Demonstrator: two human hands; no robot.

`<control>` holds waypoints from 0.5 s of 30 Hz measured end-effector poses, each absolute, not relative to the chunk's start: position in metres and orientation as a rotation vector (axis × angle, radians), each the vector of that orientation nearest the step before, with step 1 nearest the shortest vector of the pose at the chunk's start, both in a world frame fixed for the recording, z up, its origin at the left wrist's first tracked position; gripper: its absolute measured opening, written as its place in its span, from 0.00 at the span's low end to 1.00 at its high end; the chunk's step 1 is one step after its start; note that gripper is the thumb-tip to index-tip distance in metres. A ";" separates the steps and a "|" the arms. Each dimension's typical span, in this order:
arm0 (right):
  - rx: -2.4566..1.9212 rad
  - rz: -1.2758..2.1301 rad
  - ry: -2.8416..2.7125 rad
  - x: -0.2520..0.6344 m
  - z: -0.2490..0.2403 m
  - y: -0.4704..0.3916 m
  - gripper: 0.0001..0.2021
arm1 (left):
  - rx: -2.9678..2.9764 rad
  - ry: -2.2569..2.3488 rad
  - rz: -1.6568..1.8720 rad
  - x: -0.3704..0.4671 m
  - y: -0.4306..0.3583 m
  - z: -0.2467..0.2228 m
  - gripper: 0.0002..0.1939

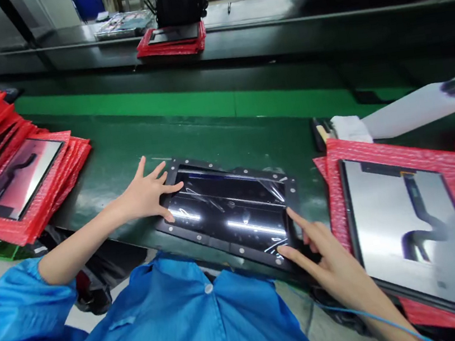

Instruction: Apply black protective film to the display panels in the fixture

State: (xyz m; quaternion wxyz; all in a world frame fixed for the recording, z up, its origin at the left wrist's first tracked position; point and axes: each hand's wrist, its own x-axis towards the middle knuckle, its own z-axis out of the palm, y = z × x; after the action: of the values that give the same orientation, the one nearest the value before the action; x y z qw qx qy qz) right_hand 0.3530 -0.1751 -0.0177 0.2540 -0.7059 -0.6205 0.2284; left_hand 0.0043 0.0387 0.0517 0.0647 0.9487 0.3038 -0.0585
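In front of me a glossy black screen panel (234,215) lies within a black frame (221,243) dotted with small round metal discs. Clear film with creases at the corners seems to cover the panel. My left hand (145,193) spreads its fingers over the left end, with fingertips on the frame and panel edge. At the right end, my right hand (327,249) has its index finger and thumb apart, their tips touching the panel's right edge. Neither hand grasps anything.
Red bubble-wrap sleeves (54,183) with screens are stacked at left. On the right, a silver-backed screen (404,224) rests on more red sleeves. A white roll (409,110) lies behind it. A further red stack (172,47) sits on the back ledge. A blue cord (357,312) crosses my right forearm.
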 end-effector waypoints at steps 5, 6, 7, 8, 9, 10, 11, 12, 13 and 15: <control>-1.938 0.597 -1.705 0.352 -0.019 -0.175 0.40 | 2.868 0.931 -0.224 0.008 0.039 0.055 0.44; -1.944 0.603 -1.705 0.352 -0.019 -0.175 0.40 | 2.854 0.943 -0.235 0.008 0.038 0.056 0.43; -1.949 0.610 -1.706 0.352 -0.019 -0.175 0.40 | 2.839 0.958 -0.250 0.007 0.038 0.057 0.43; -1.951 0.617 -1.710 0.353 -0.019 -0.174 0.40 | 2.824 0.971 -0.266 0.006 0.037 0.058 0.42; -1.952 0.620 -1.713 0.353 -0.019 -0.174 0.40 | 2.811 0.982 -0.282 0.006 0.036 0.059 0.42; -1.953 0.622 -1.716 0.354 -0.020 -0.173 0.41 | 2.800 0.990 -0.296 0.006 0.035 0.061 0.42; -1.955 0.625 -1.719 0.355 -0.020 -0.173 0.41 | 2.789 0.994 -0.307 0.007 0.035 0.062 0.42; -1.957 0.628 -1.721 0.355 -0.020 -0.172 0.41 | 2.778 0.995 -0.315 0.007 0.034 0.063 0.43; -1.961 0.630 -1.724 0.356 -0.021 -0.172 0.41 | 2.768 0.994 -0.319 0.008 0.034 0.063 0.44; -1.965 0.637 -1.736 0.358 -0.021 -0.171 0.41 | 2.744 0.994 -0.318 0.009 0.033 0.062 0.46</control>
State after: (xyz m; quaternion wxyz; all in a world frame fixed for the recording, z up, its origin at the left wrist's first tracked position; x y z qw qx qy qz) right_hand 0.3583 -0.1714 -0.0212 0.2198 -0.7105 -0.6276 0.2301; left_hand 0.0093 0.0326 0.0620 0.1028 0.9297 0.3370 -0.1078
